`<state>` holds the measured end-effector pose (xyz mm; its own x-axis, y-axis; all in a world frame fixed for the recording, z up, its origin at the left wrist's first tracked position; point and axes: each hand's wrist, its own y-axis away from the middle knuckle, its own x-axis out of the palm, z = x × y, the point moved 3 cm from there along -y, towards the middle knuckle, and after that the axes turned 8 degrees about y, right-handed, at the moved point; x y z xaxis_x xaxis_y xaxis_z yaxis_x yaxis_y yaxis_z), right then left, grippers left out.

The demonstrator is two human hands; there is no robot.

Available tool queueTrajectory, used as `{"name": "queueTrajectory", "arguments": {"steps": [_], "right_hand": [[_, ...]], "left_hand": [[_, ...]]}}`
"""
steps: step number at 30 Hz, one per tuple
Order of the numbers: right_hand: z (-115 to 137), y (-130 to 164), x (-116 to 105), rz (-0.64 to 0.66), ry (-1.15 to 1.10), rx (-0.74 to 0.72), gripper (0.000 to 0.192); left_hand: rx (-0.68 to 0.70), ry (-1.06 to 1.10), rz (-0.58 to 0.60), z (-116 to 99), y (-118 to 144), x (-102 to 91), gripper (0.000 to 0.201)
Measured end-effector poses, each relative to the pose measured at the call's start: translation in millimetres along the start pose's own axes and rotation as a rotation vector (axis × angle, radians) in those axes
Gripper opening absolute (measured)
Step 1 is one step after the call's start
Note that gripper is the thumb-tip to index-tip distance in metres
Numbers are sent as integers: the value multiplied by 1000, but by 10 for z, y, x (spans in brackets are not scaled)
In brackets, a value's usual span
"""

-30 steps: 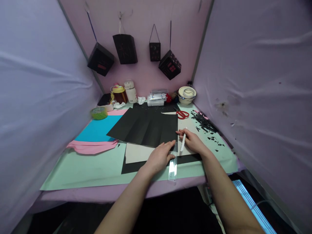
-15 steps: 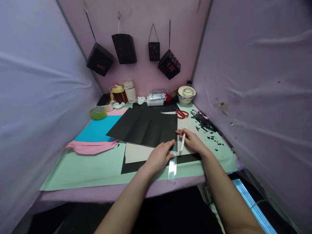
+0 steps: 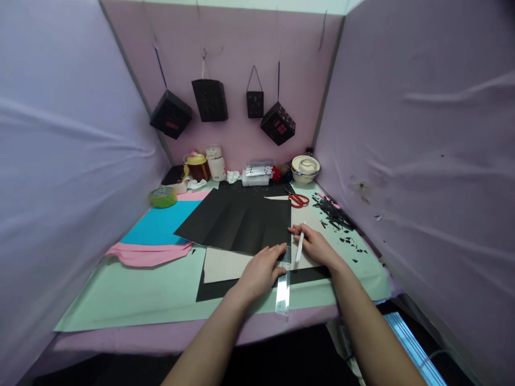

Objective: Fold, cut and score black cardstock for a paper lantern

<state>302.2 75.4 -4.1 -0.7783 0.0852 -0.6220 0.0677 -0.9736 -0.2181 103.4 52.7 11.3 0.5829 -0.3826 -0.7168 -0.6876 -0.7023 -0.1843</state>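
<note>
Head view: left hand (image 3: 260,269) flat on ruler (image 3: 283,287), right hand (image 3: 316,245) gripping pen (image 3: 300,249).

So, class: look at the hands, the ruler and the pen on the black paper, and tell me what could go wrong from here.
1. The clear ruler sticks out past the table edge and only the left hand presses it; it may pivot and skew a line.
2. The white pen in the right hand lies close to the left fingertips and could mark them.
3. The black paper scraps by the right forearm may get swept off.
</note>
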Motion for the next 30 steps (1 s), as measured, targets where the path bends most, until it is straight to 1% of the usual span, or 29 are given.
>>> {"name": "queueTrajectory", "arguments": {"steps": [11,30], "right_hand": [[-19,-6,11,-5,4,-4,2],[-12,2,8,-1,-5,-2,4]], "left_hand": [[1,6,2,3,5,-4,55],[10,-26,5,18,7,11,52]]}}
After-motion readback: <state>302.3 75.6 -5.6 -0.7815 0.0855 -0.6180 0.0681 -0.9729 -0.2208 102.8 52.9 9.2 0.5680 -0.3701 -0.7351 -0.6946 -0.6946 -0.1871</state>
